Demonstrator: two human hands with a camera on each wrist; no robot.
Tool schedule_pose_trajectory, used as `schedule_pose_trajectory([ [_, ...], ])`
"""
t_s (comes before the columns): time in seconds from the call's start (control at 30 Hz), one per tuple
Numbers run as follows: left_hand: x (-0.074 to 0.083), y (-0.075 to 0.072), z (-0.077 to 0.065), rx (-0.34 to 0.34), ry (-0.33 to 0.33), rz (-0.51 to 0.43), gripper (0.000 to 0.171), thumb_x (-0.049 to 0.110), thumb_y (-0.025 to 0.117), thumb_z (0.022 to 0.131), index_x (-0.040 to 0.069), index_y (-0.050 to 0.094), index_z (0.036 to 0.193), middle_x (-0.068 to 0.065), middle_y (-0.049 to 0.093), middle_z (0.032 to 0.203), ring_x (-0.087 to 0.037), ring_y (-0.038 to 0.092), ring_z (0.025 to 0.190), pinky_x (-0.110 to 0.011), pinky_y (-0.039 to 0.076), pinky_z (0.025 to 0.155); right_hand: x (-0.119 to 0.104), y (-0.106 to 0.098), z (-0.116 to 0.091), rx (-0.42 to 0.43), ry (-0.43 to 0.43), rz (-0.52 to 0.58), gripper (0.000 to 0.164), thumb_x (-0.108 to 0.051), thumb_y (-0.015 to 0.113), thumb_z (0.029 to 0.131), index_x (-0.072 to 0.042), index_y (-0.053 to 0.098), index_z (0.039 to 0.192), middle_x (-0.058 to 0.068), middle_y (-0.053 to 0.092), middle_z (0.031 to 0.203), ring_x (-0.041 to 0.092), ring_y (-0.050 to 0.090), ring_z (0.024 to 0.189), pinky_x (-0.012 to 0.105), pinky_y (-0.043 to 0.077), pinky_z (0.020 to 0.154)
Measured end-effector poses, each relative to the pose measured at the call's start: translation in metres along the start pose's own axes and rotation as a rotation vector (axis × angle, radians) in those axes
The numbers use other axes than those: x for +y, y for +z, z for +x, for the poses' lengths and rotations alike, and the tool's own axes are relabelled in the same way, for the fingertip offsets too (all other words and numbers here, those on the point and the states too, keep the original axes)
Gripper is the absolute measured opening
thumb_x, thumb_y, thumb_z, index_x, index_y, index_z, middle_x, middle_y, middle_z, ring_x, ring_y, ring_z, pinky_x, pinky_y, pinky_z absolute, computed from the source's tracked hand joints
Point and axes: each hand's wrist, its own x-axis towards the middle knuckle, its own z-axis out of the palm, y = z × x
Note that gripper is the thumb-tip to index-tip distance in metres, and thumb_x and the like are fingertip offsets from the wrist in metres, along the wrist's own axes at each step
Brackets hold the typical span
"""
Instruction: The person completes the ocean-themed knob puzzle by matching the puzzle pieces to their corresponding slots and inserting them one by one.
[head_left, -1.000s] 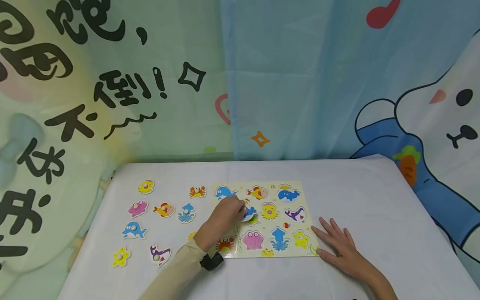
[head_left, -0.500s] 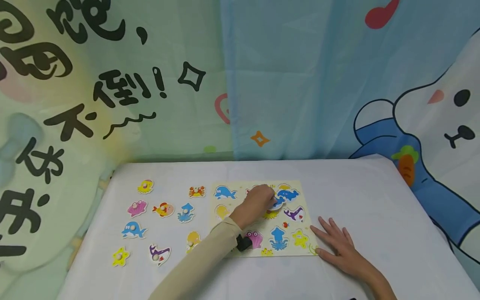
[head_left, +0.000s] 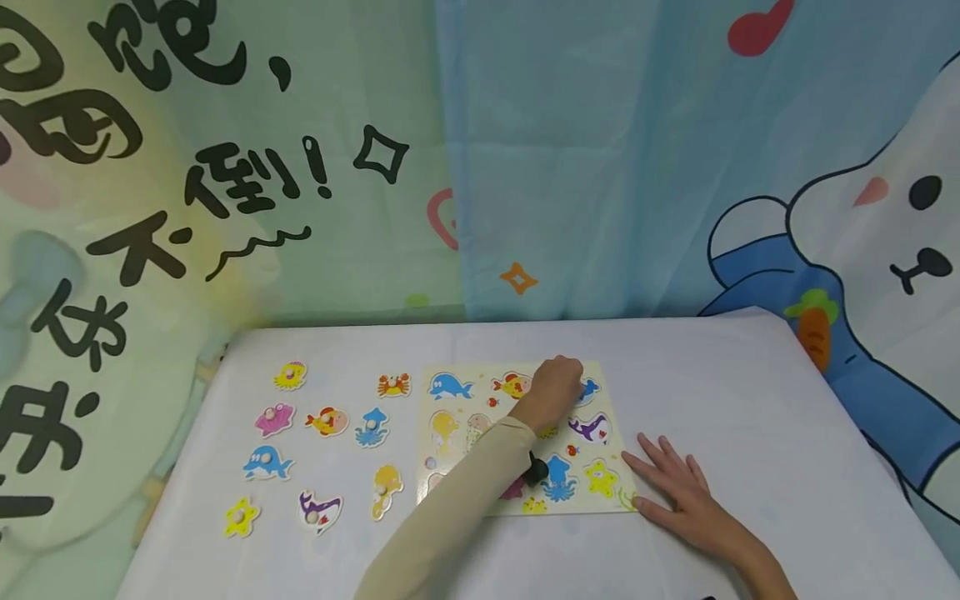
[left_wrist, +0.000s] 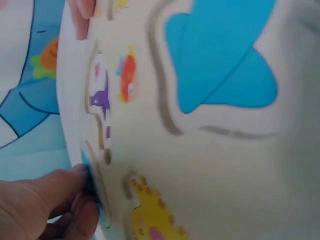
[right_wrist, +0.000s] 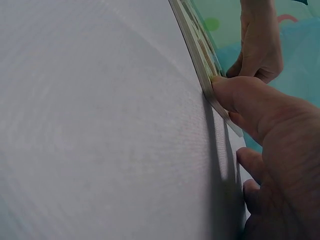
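Observation:
My left hand (head_left: 551, 392) is over the upper right of a pale puzzle board (head_left: 483, 372) printed with sea animals. Its fingers pinch a blue whale piece (left_wrist: 86, 159) at the whale's picture; most of the piece is hidden behind the hand in the head view. At the board's lower right corner lies my right hand (head_left: 675, 496), fingers spread, with the thumb (right_wrist: 235, 95) pressing on the board's edge. My left forearm covers part of the board, including the shell picture.
Loose knobbed pieces lie left of the board on the white tablecloth (head_left: 712, 375). Among them are a crab (head_left: 394, 384), a squid (head_left: 371, 427), a seahorse (head_left: 386, 490), a red-and-yellow fish (head_left: 327, 421) and a dolphin (head_left: 266, 462). A printed curtain (head_left: 555, 167) hangs behind.
My left hand has carried the blue whale piece from the board's left-middle to the whale's picture at upper right. The seahorse piece is uncovered now. My right hand has stayed put.

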Motion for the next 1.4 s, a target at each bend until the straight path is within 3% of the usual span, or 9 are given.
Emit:
schedule_pose_trajectory([
  [0.23,-0.001,0.003,0.001,-0.001,0.001,-0.005,0.022,0.025,0.061,0.096,0.012,0.066,0.113,0.003,0.060,0.087,-0.009,0.051,0.078,-0.017,0.045,0.073,-0.001,-0.001,0.000,0.000,-0.005,-0.013,0.057,-0.036,0.064,0.090,-0.019,0.049,0.142,0.021,0.025,0.158,0.049,0.004,0.146,0.071,-0.011,0.110],
  [0.47,0.003,0.001,-0.003,-0.006,0.053,0.138,0.026,0.027,0.059,0.096,0.013,0.064,0.117,0.001,0.060,0.097,-0.010,0.048,0.084,-0.017,0.046,0.077,0.001,-0.001,-0.001,0.026,-0.040,-0.013,0.056,-0.031,0.065,0.090,-0.017,0.050,0.142,0.024,0.026,0.157,0.049,0.006,0.146,0.072,-0.008,0.110],
  [0.8,0.007,0.010,0.001,0.014,0.039,0.190,0.025,0.027,0.061,0.095,0.017,0.066,0.117,0.000,0.056,0.109,-0.011,0.049,0.095,-0.018,0.051,0.083,0.001,-0.001,-0.001,0.020,-0.037,-0.009,0.056,-0.031,0.065,0.090,-0.017,0.049,0.142,0.024,0.026,0.157,0.050,0.006,0.146,0.072,-0.009,0.109],
  [1.03,0.017,0.014,0.000,0.046,0.025,0.316,0.027,0.033,0.062,0.094,0.021,0.066,0.119,0.001,0.057,0.115,-0.011,0.050,0.099,-0.020,0.054,0.080,0.000,0.000,0.000,0.017,-0.035,-0.010,0.056,-0.032,0.065,0.090,-0.017,0.049,0.142,0.024,0.026,0.157,0.051,0.006,0.145,0.073,-0.008,0.109],
  [1.4,0.009,0.020,-0.005,0.134,0.071,0.326,0.026,0.038,0.061,0.094,0.020,0.068,0.113,0.003,0.057,0.103,-0.009,0.048,0.089,-0.016,0.051,0.071,-0.001,0.000,-0.001,0.013,-0.037,-0.001,0.056,-0.030,0.064,0.090,-0.017,0.049,0.142,0.026,0.026,0.156,0.052,0.005,0.145,0.073,-0.008,0.109],
])
